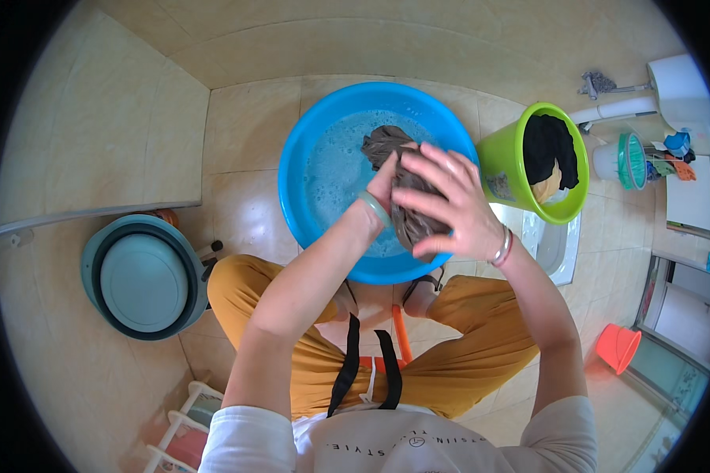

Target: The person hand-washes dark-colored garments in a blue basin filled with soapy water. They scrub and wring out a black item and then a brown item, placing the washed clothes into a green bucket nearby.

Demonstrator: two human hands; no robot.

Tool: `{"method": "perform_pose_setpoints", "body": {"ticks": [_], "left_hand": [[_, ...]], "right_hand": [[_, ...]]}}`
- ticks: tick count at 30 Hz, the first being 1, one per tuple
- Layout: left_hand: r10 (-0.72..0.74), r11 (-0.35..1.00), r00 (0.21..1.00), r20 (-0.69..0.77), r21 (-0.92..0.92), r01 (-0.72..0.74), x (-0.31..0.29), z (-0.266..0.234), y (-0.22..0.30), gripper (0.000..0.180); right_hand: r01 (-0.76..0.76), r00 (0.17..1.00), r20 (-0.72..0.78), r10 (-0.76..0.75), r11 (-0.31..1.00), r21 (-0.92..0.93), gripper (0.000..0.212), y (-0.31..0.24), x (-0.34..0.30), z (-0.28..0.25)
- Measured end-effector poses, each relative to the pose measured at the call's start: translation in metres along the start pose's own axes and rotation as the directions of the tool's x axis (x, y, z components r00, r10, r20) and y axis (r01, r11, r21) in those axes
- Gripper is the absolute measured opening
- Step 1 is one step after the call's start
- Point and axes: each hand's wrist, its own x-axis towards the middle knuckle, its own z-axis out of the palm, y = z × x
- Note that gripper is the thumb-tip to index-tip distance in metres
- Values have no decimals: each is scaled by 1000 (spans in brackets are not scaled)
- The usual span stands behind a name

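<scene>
A wet, dark grey-brown cloth garment [420,225] is bunched above the right part of a blue basin [289,189], which holds soapy water [335,169]. My left hand [384,180], with a pale green bangle at its wrist, is closed on the garment. Most of its fingers are hidden by the cloth and my other hand. Against the garment's near right side, my right hand [454,205] has its fingers spread apart. One end of the cloth hangs beyond my hands, over the water.
Right of the basin stands a lime-green bucket [503,162] with black and beige clothes inside. Behind it is a white squat toilet [560,244]. Stacked teal basins [143,282] are on the left, near a white rack [185,414]. A red bucket [617,348] stands at the right.
</scene>
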Motion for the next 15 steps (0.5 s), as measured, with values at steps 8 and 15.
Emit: {"method": "perform_pose_setpoints", "body": {"ticks": [8,15], "left_hand": [[246,917,914,321,-384,-112,4,10,-23,45],[477,864,872,-108,-126,-488,0,52,-33,38]], "right_hand": [[71,911,-390,-131,984,-163,55,-8,-16,10],[95,523,-544,656,590,802,53,4,-2,33]]}}
